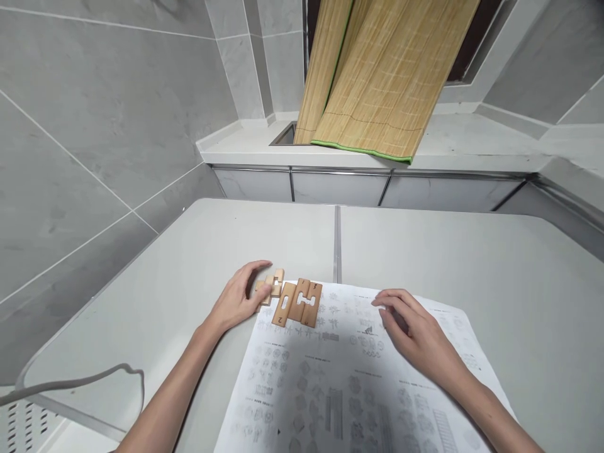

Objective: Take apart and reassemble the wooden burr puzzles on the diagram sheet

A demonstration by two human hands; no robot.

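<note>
While my left hand curved around the far side of some small, pale, notched wooden pieces left of centre in the head view, its thumb lay against them and its index finger stretched out past them, apart from the thumb. My other left fingers were hidden, so I cannot tell whether they had closed on anything.

Just right of the pale pieces, three brown, flat wooden boards lay side by side near the centre, the leftmost slotted and marked 2, the other two with cut-outs facing each other. They rested on the upper left part of a white paper sheet printed with grey figures. Over that sheet, right of centre, I held my right hand empty, fingers loosely bent, thumb apart from them.

Underneath spread a pale grey, smooth table; a green-edged, tan slatted blind hung at the top, and a grey cable crossed the lower left.
</note>
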